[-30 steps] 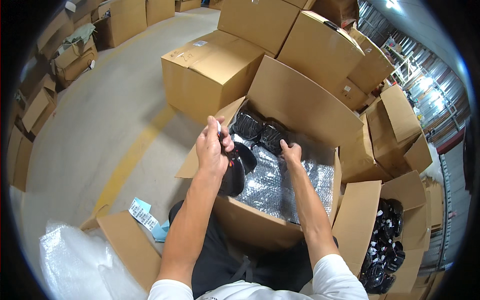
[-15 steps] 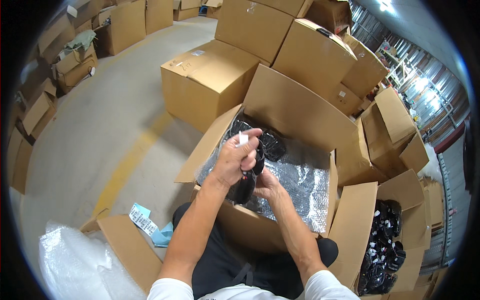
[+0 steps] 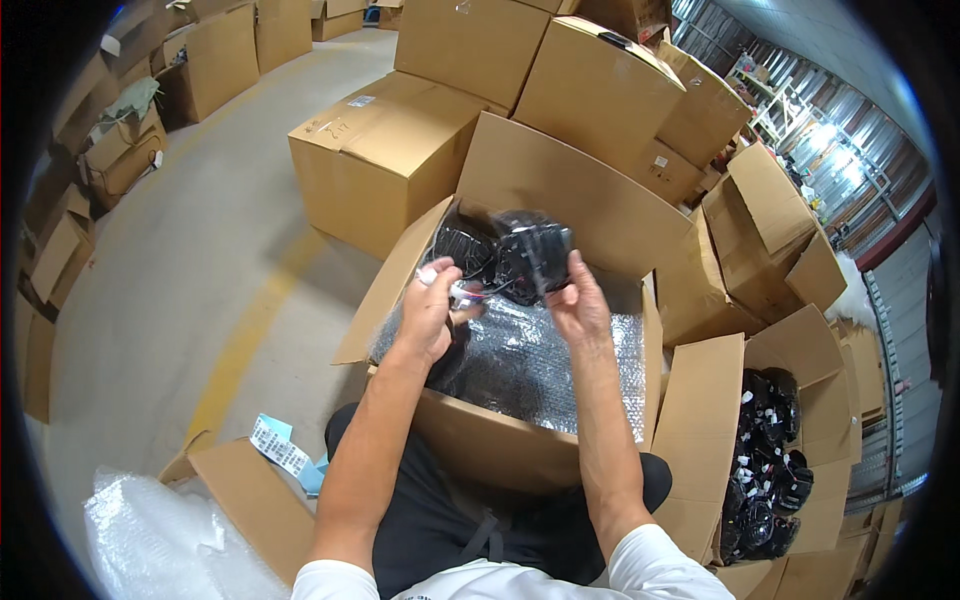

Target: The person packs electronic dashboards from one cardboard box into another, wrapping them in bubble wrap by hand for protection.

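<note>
The right hand [image 3: 583,308] is gripping a glossy black part [image 3: 538,255] by its right edge, fingers closing on it; its blocky, rounded form is showing through clear, crinkled film and blurring slightly. The part is hanging over the far left area of an open cardboard box [image 3: 585,210]. The left hand [image 3: 428,322] is pinching a smooth white connector [image 3: 428,277] and thin wires [image 3: 480,296] between bent fingers. In the box's far left corner, a second black part [image 3: 463,243], also film-wrapped, is resting near the first. Silvery, dimpled bubble wrap [image 3: 545,350] is lining the box, catching light in wrinkled patches. On the right, a smaller carton [image 3: 700,430] is holding a heap of shiny black parts [image 3: 770,480] with little white connectors. On the left, milky, puffy bubble sheeting [image 3: 170,540] is bulging beside a flat, matte cardboard flap [image 3: 250,495]
</note>
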`<control>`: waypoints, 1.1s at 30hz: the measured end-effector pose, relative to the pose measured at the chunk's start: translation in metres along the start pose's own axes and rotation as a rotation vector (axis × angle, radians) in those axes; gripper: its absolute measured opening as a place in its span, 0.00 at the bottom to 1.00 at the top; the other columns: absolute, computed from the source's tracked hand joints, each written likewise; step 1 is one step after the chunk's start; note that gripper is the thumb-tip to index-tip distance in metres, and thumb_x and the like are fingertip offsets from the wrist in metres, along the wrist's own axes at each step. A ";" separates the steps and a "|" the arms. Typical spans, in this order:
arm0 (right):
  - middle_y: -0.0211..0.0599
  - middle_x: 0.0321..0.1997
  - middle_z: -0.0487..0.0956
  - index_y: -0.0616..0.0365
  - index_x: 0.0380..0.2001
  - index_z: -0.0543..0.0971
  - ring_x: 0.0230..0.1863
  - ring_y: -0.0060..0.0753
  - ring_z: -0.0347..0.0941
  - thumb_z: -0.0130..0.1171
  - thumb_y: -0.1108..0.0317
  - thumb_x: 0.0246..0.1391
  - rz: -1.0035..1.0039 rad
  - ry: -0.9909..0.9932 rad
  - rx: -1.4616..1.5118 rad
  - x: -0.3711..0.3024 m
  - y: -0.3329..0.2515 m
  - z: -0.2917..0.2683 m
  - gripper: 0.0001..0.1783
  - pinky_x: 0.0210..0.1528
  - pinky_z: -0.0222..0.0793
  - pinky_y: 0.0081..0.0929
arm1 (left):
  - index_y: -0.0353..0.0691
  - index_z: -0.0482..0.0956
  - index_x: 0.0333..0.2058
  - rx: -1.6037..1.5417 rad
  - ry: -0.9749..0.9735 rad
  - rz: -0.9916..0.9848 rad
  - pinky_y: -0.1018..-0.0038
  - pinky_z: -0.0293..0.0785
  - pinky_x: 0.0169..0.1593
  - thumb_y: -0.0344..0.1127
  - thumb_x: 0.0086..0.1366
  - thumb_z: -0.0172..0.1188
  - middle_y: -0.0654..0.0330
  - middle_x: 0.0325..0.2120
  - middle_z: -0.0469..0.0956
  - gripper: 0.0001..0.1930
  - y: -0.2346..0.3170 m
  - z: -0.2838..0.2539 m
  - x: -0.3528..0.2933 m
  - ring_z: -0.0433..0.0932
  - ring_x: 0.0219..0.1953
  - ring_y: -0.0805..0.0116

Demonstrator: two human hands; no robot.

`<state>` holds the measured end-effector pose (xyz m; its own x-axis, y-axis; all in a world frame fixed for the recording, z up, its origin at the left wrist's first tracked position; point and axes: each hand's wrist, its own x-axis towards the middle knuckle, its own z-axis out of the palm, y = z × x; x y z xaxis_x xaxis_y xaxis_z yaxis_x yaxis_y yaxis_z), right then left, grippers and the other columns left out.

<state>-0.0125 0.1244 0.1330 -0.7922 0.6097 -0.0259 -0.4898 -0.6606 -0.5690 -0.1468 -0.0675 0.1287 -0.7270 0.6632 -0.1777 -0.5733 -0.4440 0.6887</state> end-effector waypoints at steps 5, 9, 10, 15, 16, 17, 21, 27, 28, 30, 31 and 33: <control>0.36 0.39 0.84 0.62 0.42 0.79 0.36 0.27 0.82 0.59 0.67 0.64 -0.136 0.206 0.054 0.008 -0.036 -0.022 0.09 0.32 0.81 0.17 | 0.33 0.63 0.56 0.226 0.069 -0.062 0.83 0.66 0.14 0.47 0.75 0.50 0.52 0.43 0.72 0.23 -0.002 -0.001 -0.002 0.79 0.19 0.67; 0.37 0.40 0.83 0.64 0.45 0.78 0.37 0.30 0.80 0.63 0.65 0.61 -0.166 0.447 -0.253 0.033 -0.036 -0.127 0.14 0.36 0.79 0.26 | 0.31 0.63 0.55 0.166 -0.004 -0.029 0.83 0.61 0.13 0.47 0.76 0.49 0.48 0.45 0.75 0.23 0.003 0.004 0.004 0.78 0.19 0.69; 0.39 0.41 0.83 0.65 0.46 0.77 0.37 0.31 0.78 0.65 0.64 0.60 -0.207 0.541 -0.510 0.034 -0.035 -0.158 0.17 0.37 0.77 0.29 | 0.31 0.63 0.55 0.162 -0.015 -0.032 0.83 0.61 0.13 0.47 0.76 0.49 0.48 0.45 0.75 0.23 0.001 0.009 0.005 0.78 0.19 0.69; 0.45 0.42 0.82 0.73 0.51 0.76 0.36 0.34 0.78 0.68 0.61 0.58 -0.228 0.738 -0.958 0.034 -0.003 -0.199 0.27 0.34 0.75 0.29 | 0.34 0.66 0.52 -0.024 -0.048 0.100 0.84 0.59 0.13 0.48 0.76 0.47 0.48 0.39 0.78 0.20 0.016 0.007 0.000 0.75 0.18 0.74; 0.46 0.40 0.83 0.74 0.50 0.77 0.37 0.36 0.79 0.69 0.61 0.57 -0.249 0.717 -1.015 0.035 0.000 -0.196 0.27 0.31 0.76 0.28 | 0.34 0.66 0.52 -0.014 -0.038 0.117 0.84 0.59 0.13 0.48 0.76 0.47 0.48 0.39 0.78 0.20 0.020 0.004 -0.003 0.75 0.18 0.74; 0.48 0.39 0.83 0.74 0.46 0.79 0.35 0.38 0.80 0.71 0.58 0.54 -0.247 0.714 -1.127 0.034 0.007 -0.188 0.28 0.35 0.76 0.32 | 0.36 0.67 0.52 -0.057 -0.046 0.133 0.83 0.57 0.13 0.49 0.77 0.46 0.49 0.40 0.79 0.20 0.024 -0.003 -0.005 0.73 0.18 0.75; 0.46 0.37 0.84 0.71 0.41 0.80 0.35 0.40 0.79 0.71 0.56 0.49 -0.491 0.767 -1.702 0.019 -0.025 -0.174 0.27 0.43 0.75 0.38 | 0.38 0.68 0.51 -0.238 -0.134 0.135 0.83 0.58 0.14 0.51 0.77 0.44 0.49 0.38 0.80 0.20 0.013 0.009 0.001 0.73 0.17 0.75; 0.44 0.37 0.80 0.63 0.46 0.72 0.33 0.35 0.78 0.49 0.42 0.67 0.461 0.249 -0.713 -0.084 0.073 0.009 0.30 0.34 0.76 0.31 | 0.40 0.72 0.51 -0.347 -0.123 0.163 0.81 0.60 0.18 0.53 0.77 0.42 0.52 0.40 0.82 0.22 0.015 0.013 0.000 0.70 0.20 0.75; 0.48 0.44 0.80 0.63 0.52 0.70 0.39 0.39 0.79 0.46 0.39 0.67 0.624 0.228 -0.532 -0.096 0.087 0.017 0.33 0.41 0.79 0.35 | 0.40 0.71 0.52 -0.411 -0.177 0.141 0.80 0.62 0.19 0.54 0.77 0.43 0.52 0.41 0.81 0.22 0.011 0.017 0.002 0.71 0.20 0.74; 0.50 0.51 0.76 0.62 0.57 0.67 0.46 0.41 0.77 0.45 0.37 0.67 0.635 0.138 -0.204 -0.102 0.107 0.029 0.36 0.49 0.76 0.38 | 0.40 0.71 0.53 -0.464 -0.224 0.110 0.79 0.63 0.20 0.54 0.76 0.43 0.52 0.42 0.81 0.23 0.005 0.019 -0.001 0.71 0.21 0.73; 0.52 0.58 0.72 0.61 0.61 0.64 0.53 0.43 0.74 0.43 0.35 0.66 0.632 0.039 0.112 -0.103 0.110 0.032 0.39 0.57 0.73 0.42 | 0.41 0.72 0.53 -0.485 -0.297 0.091 0.79 0.63 0.21 0.55 0.76 0.42 0.52 0.42 0.81 0.23 0.004 0.025 -0.004 0.71 0.21 0.73; 0.51 0.60 0.70 0.61 0.63 0.63 0.56 0.43 0.71 0.42 0.33 0.65 0.571 0.023 0.146 -0.099 0.111 0.030 0.42 0.60 0.70 0.43 | 0.41 0.73 0.54 -0.507 -0.391 0.051 0.80 0.63 0.20 0.54 0.77 0.41 0.52 0.42 0.82 0.24 0.004 0.031 -0.014 0.72 0.22 0.73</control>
<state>0.0003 -0.0223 0.0966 -0.9380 0.1484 -0.3134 -0.0346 -0.9394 -0.3411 -0.1276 -0.0596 0.1554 -0.6211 0.7623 0.1821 -0.7190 -0.6467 0.2548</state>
